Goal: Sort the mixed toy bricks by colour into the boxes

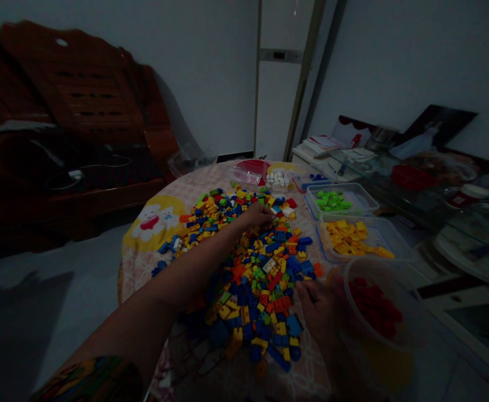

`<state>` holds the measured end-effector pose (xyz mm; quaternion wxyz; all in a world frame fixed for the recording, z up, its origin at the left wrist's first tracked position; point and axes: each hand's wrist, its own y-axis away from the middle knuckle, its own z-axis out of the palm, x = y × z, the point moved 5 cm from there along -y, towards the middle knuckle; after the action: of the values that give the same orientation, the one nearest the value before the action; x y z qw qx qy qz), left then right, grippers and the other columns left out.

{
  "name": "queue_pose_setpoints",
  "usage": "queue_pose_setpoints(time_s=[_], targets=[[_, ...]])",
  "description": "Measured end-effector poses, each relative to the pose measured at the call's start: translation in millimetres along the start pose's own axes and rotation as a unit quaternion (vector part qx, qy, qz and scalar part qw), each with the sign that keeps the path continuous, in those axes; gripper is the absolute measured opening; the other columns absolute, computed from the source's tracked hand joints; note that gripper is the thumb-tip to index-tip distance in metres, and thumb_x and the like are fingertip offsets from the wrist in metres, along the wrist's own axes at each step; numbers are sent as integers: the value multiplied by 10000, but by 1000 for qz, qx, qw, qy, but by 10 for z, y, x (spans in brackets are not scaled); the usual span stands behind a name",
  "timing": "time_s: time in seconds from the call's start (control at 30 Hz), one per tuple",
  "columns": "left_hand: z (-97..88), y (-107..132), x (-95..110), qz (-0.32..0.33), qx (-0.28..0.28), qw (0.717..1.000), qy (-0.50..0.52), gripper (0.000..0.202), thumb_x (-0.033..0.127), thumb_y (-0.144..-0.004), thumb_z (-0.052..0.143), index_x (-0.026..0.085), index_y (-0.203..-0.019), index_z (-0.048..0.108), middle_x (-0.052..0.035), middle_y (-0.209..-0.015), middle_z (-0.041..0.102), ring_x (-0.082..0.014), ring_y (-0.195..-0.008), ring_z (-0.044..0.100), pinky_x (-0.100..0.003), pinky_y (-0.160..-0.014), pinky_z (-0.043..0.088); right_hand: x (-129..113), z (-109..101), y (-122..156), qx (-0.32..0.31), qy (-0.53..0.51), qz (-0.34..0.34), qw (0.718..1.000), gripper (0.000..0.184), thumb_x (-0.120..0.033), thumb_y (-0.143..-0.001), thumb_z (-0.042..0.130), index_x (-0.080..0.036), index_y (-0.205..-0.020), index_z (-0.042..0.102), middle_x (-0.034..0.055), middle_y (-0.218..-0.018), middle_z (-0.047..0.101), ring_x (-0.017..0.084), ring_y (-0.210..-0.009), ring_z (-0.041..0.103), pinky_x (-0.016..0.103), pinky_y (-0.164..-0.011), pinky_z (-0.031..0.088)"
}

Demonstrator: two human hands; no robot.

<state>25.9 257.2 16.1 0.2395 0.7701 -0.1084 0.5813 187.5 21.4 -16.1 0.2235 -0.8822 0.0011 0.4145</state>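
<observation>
A large heap of small plastic bricks (248, 262) in blue, yellow, red, orange and green covers a round table with a patterned cloth (152, 223). My left hand (258, 215) reaches far across the heap, fingers curled down onto bricks at its far side; what they grip is hidden. My right hand (317, 304) lies at the heap's near right edge, fingers bent on the bricks, beside a clear tub of red bricks (374, 310).
Clear boxes hold sorted bricks: yellow (353, 237), green (334, 201), white (278, 178), and a red lid (250, 167) lies beside them. A dark wooden sofa (72, 128) stands left. A glass-topped table with papers and clutter (437, 178) is at right.
</observation>
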Motion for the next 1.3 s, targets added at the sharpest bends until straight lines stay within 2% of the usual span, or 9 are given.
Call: queue_pose_setpoints(time_s=[0.17, 0.23, 0.4, 0.5, 0.63, 0.73, 0.83, 1.03, 1.3], targets=[[453, -353, 310, 31, 11, 993, 114, 56, 47, -751, 693, 91, -766, 662, 8, -558, 630, -89, -512, 591, -233, -625, 536, -6, -5, 0, 3, 7, -3, 1000, 375, -388, -942, 519, -195, -637, 621, 7, -629, 615, 151, -625, 564, 257, -611, 411], [641, -506, 479, 52, 23, 982, 177, 167, 23, -719, 724, 79, -869, 676, -2, -613, 654, -95, -566, 626, -266, -713, 564, -13, -5, -4, 0, 7, -3, 1000, 377, -383, -945, 512, -196, -635, 614, 5, -626, 614, 149, -620, 562, 255, -609, 411], [908, -707, 766, 147, -23, 962, 227, 450, 100, -718, 756, 95, -1158, 663, -113, -1011, 731, -159, -942, 682, -325, -937, 518, -21, -18, -8, 10, -7, -10, 1000, 357, -382, -940, 521, -194, -654, 625, 1, -613, 609, 147, -607, 567, 251, -596, 415], [757, -652, 666, 163, 0, 973, 163, 436, 74, -733, 678, 106, -1168, 666, -118, -1102, 714, -175, -1022, 656, -340, -953, 500, -17, -17, -8, 8, -3, -8, 1000, 351, -375, -939, 522, -193, -661, 638, 7, -622, 616, 148, -614, 567, 252, -594, 416], [340, -394, 436, 172, 50, 984, -26, 378, 95, -727, 632, 113, -1098, 707, -81, -1031, 732, -190, -966, 661, -324, -913, 505, -28, -17, -9, 6, 1, -11, 1000, 363, -384, -933, 529, -197, -634, 619, 6, -613, 598, 153, -632, 561, 253, -603, 416], [59, -151, 282, 165, 80, 962, -202, 325, 120, -691, 661, 136, -1002, 752, -60, -930, 743, -221, -917, 668, -308, -868, 507, -28, -11, -6, 1, 2, -8, 1000, 356, -374, -935, 525, -196, -642, 621, 8, -626, 608, 151, -630, 564, 254, -609, 419], [-102, 21, 122, 150, 86, 938, -301, 263, 102, -662, 670, 168, -891, 781, -50, -849, 747, -229, -878, 678, -288, -847, 499, -12, -3, 3, -2, 0, -7, 1000, 346, -374, -937, 524, -197, -659, 628, 9, -637, 619, 152, -634, 572, 255, -618, 426], [-237, 102, -107, 130, 103, 947, -276, 268, 84, -661, 648, 188, -868, 784, -14, -859, 759, -192, -843, 684, -266, -846, 496, 54, 12, 22, -4, -2, 5, 1000, 347, -392, -941, 530, -195, -673, 629, 5, -645, 615, 152, -637, 579, 253, -624, 429], [-233, 117, -117, 142, 110, 942, -285, 152, 113, -671, 688, 174, -775, 780, -17, -814, 737, -175, -806, 661, -243, -790, 466, 24, 3, 17, -1, -1, 21, 1000, 384, -419, -944, 516, -192, -649, 611, -9, -609, 577, 142, -596, 553, 244, -590, 413]])
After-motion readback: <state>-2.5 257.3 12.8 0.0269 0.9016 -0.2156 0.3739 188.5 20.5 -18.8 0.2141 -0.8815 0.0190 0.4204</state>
